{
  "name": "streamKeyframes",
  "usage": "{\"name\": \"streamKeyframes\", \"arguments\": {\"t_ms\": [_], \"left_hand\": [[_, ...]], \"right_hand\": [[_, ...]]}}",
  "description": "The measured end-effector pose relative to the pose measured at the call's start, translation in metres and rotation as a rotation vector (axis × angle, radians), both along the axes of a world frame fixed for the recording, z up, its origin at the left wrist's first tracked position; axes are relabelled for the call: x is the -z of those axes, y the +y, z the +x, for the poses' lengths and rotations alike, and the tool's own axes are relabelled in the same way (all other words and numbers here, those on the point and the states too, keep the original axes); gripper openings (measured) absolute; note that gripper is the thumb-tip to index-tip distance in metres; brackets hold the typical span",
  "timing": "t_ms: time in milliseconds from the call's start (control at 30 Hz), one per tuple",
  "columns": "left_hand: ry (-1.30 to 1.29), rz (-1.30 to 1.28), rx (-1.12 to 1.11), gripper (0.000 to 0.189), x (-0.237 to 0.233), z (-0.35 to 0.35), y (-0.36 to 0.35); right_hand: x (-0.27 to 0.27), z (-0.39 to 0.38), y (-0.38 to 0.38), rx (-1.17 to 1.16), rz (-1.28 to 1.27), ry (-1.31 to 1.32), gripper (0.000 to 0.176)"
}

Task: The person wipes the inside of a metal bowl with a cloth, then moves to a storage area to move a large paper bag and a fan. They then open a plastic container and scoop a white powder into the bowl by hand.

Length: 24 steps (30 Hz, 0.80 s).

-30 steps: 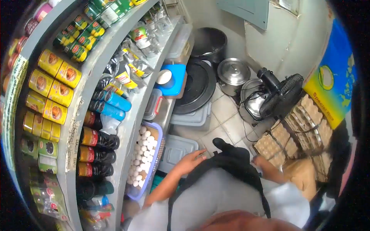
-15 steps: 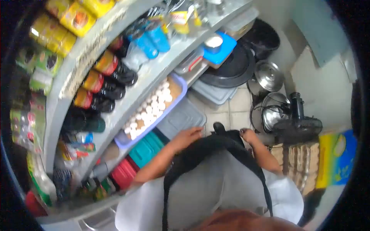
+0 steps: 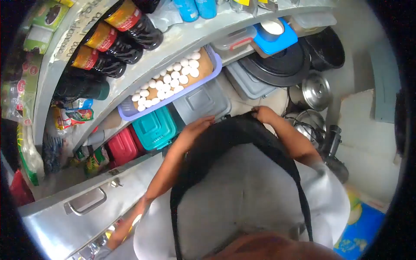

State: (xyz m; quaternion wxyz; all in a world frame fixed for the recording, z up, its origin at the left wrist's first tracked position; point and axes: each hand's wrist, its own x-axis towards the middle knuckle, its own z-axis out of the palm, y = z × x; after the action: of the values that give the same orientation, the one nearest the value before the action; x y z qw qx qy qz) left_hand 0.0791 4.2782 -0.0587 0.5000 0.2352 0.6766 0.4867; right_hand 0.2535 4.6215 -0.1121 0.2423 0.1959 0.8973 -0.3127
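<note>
A black apron (image 3: 225,134) hangs over the front of my light grey shirt. My left hand (image 3: 200,128) lies at the apron's left upper edge, fingers stretched out. At the right end of that edge, my right hand (image 3: 265,116) has its fingers closed on the apron cloth. Beyond my left hand is a grey lidded bin (image 3: 203,104), with a teal lidded bin (image 3: 155,128) to its left. The far sides of both hands are partly hidden.
A purple tray (image 3: 173,103) of white eggs (image 3: 167,79) rests on the shelf. Sauce bottles (image 3: 117,45) stand above it. Steel pots (image 3: 315,92) and a black fan (image 3: 333,147) are at right. A steel door with a handle (image 3: 89,203) is lower left.
My view has turned, bringing the steel door into sight at lower left. Both hands have risen in view with the apron's edge, and my right hand has come closer to my left.
</note>
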Motion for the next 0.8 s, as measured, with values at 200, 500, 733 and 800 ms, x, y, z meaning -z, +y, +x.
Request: {"name": "streamKeyframes", "arguments": {"t_ms": [200,500,733,800], "left_hand": [[0.119,0.050,-0.023,0.053,-0.141,0.043,0.027],[-0.029,0.079,-0.122,0.071,-0.148,0.067,0.056],[0.177,0.120,0.020,0.077,-0.171,0.074,0.097],[0.149,0.123,0.036,0.077,-0.139,0.065,0.090]], "right_hand": [[-0.026,-0.040,0.036,-0.039,-0.101,0.111,0.039],[-0.055,-0.082,0.129,0.579,-0.190,0.785,0.033],[-0.073,-0.170,0.250,0.951,-0.366,0.649,0.045],[-0.059,-0.189,0.268,0.772,0.043,0.585,0.045]]}}
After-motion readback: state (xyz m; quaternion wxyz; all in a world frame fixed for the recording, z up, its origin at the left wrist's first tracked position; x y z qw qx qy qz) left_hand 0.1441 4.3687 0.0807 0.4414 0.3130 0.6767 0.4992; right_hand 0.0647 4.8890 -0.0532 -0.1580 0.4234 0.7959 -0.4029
